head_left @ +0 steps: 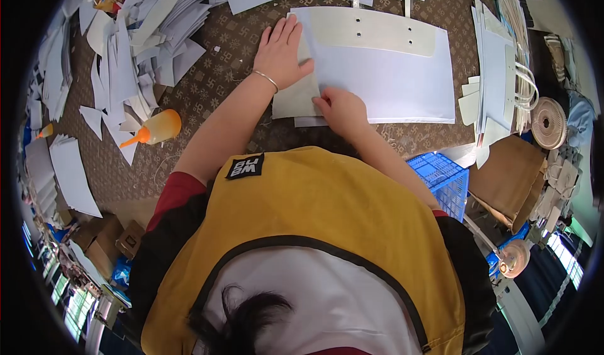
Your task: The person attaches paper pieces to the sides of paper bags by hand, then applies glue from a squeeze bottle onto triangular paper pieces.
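- Left hand [281, 56]: open, fingers together, palm down on the far left part of the white panel [402, 88] and its grayish strip [294, 100].
- Right hand [343, 111]: fingers curled, thumb at strip's near right corner; can't tell if pinching.
- White panel: center of patterned table [220, 81], pale band [377, 31] with four dark holes along far side, straps [407, 0] running far.
- Bottle [165, 126], orange nozzle: lying left of panel, near paper scraps [119, 59].
- Blue crate [443, 179]: near right.
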{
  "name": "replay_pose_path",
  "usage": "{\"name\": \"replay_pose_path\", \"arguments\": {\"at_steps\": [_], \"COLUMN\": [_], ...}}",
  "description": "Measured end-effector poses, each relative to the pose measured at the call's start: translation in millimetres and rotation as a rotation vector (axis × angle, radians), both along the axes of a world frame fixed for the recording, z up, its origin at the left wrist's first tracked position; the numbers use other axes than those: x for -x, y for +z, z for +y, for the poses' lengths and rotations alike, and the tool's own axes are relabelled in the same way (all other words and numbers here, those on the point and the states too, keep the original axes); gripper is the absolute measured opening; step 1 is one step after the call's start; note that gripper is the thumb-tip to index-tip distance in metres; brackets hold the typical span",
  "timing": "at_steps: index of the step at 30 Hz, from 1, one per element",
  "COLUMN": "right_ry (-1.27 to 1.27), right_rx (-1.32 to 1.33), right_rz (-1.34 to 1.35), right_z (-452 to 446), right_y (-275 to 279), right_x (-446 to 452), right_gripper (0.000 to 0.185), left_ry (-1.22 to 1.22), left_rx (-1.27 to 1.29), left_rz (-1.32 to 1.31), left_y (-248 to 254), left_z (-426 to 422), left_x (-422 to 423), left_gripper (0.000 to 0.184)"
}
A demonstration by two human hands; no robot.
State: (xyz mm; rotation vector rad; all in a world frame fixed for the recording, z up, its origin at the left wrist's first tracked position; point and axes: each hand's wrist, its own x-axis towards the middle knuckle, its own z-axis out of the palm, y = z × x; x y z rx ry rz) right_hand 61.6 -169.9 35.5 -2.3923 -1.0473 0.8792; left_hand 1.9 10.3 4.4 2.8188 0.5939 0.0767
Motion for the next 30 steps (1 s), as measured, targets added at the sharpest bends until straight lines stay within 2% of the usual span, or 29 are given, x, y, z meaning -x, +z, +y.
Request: {"name": "replay_pose_path", "arguments": {"at_steps": [3, 7, 20, 23, 24, 27, 28, 30], "right_ry": [0.129, 0.175, 0.205, 0.240, 0.235, 0.545, 0.546, 0.621], "right_rx": [0.070, 0.077, -0.031, 0.271, 0.266, -0.356, -0.362, -0.263], "right_rz": [-0.084, -0.094, -0.173, -0.042, -0.046, -0.572, -0.577, -0.390], "right_z": [4, 5, 4, 11, 9, -7, -13, -21], "right_y": [5, 8, 3, 18, 19, 14, 8, -5], "right_x": [3, 1, -1, -2, 0, 15, 19, 22], "right_gripper": [0.026, 0.025, 0.025, 0.028, 0.028, 0.052, 0.052, 0.068], "left_ry": [-0.007, -0.014, 0.004, 0.009, 0.009, 0.009, 0.008, 0.015], "left_rx": [0.009, -0.018, -0.045, -0.048, -0.044, -0.035, -0.019, -0.019], "left_rz": [-0.001, 0.005, 0.060, 0.074, 0.082, 0.114, 0.150, 0.173], "left_y": [0, -2, -4, -4, -3, 6, 11, 15], "left_z": [1, 0, -5, -6, -7, -1, 0, 0], "left_x": [2, 3, 3, 3, 4, -2, -4, -9], "left_gripper": [0.076, 0.077, 0.077, 0.077, 0.077, 0.078, 0.079, 0.079]}}
